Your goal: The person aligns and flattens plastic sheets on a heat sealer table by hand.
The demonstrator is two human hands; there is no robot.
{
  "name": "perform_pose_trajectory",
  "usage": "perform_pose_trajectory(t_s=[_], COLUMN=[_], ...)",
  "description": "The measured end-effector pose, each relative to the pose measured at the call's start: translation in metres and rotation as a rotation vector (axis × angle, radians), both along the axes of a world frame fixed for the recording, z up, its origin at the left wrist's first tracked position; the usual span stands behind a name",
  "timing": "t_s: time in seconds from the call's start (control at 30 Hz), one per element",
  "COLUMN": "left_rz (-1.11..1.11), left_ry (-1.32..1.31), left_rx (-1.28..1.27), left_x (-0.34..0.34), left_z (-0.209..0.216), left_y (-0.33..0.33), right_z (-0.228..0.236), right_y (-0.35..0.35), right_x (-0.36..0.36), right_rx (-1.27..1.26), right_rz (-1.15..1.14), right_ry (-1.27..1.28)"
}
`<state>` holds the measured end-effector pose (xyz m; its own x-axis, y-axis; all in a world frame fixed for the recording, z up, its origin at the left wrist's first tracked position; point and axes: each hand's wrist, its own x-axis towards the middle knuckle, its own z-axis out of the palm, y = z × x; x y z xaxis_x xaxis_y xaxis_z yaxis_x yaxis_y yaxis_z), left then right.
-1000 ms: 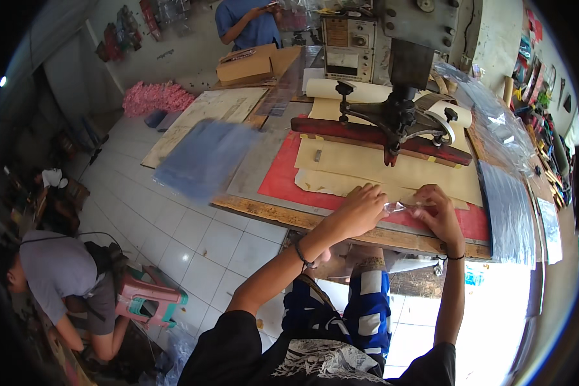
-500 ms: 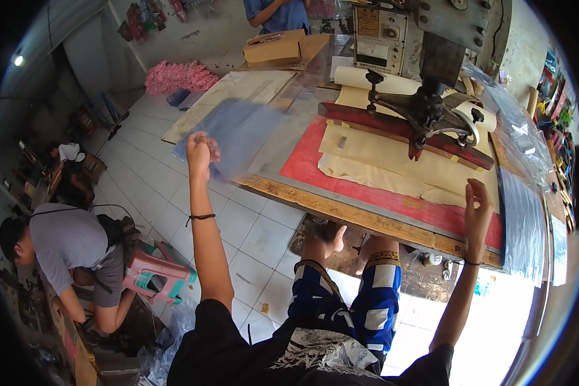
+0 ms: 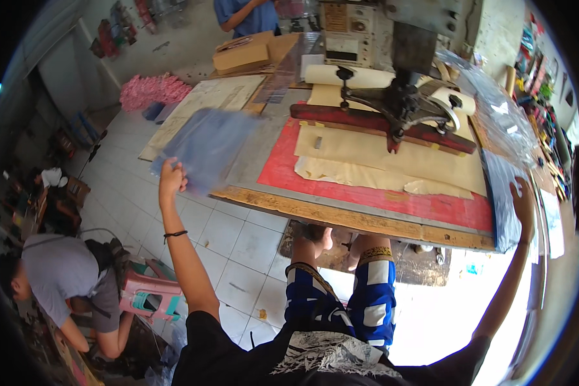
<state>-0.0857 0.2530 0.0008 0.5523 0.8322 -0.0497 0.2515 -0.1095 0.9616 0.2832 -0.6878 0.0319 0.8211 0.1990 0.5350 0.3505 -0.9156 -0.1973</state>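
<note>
At the table's left side, my left hand is closed on the near edge of a bluish see-through plastic sheet, somewhat blurred. My right hand is over the stack of clear plastic sheets at the right, its fingers apart and nothing seen in them. Whether it touches the stack I cannot tell. Between my hands, tan paper with a torn near edge lies on a red mat. A press head with a long dark red bar stands over the paper.
The wooden table edge runs across in front of me. A control box is behind the press. Boards, a cardboard box and a pink heap lie farther left. One person bends beside a pink stool; another stands behind.
My right hand has moved right, from near the paper to the plastic stack. My left hand still grips the sheet, which hangs a little lower. The whole view has shifted slightly.
</note>
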Motion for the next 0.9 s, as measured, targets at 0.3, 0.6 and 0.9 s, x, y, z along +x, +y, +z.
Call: perform_pose_trajectory(t_s=[0.3,0.6,0.9], left_rz=[0.086,-0.06,0.057], left_ry=[0.765,0.919,0.847], left_rx=[0.711,0.777,0.846], left_x=[0.007,0.026,0.026], left_z=[0.027,0.002,-0.008], left_y=[-0.037,-0.021,-0.032], right_z=[0.021,0.023,0.008], right_y=[0.093,0.131,0.13], right_x=[0.016,0.038,0.048], right_rx=[-0.243,-0.256,-0.018], right_rz=[-0.033,-0.038,0.098], right_ry=[0.393,0.454,0.246])
